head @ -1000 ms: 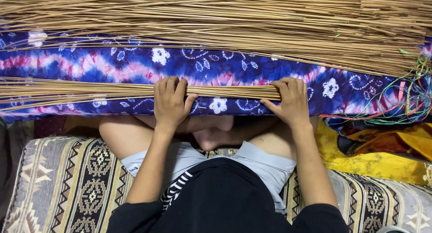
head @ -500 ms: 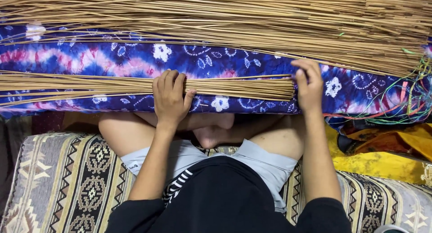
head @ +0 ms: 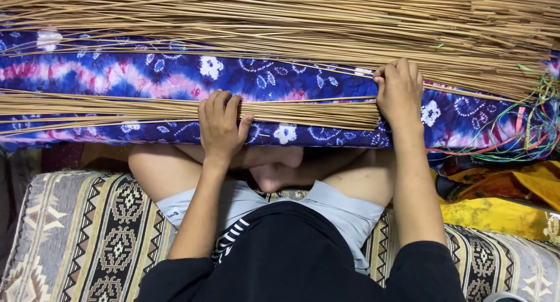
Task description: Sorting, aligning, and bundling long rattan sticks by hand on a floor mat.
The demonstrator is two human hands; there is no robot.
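Your left hand point(head: 220, 126) lies palm-down across the small bundle of thin tan sticks point(head: 146, 108) at centre-left of the frame, fingers curled over its far edge and pressing it flat against the blue and pink tie-dye cloth point(head: 146, 74); it bears down more than it clasps. Your right hand point(head: 399, 92) sits at centre-right, at the cut ends of that bundle, fingers bent over the ends and touching a few stray sticks just above; whether it pinches any single stick cannot be told. The bundle runs from the left edge of the frame to your right hand, well apart from the large heap of sticks point(head: 291, 22) along the top. These sticks look light, dry and springy, stiff along their length yet likely to snap if bent sharply, and smooth enough to slide past one another. Hold them as a sheaf, spread fingers on top near the middle, and square the ends with the other palm. Coloured cords point(head: 525, 133) lie at the right edge, a patterned cushion point(head: 87, 238) below.
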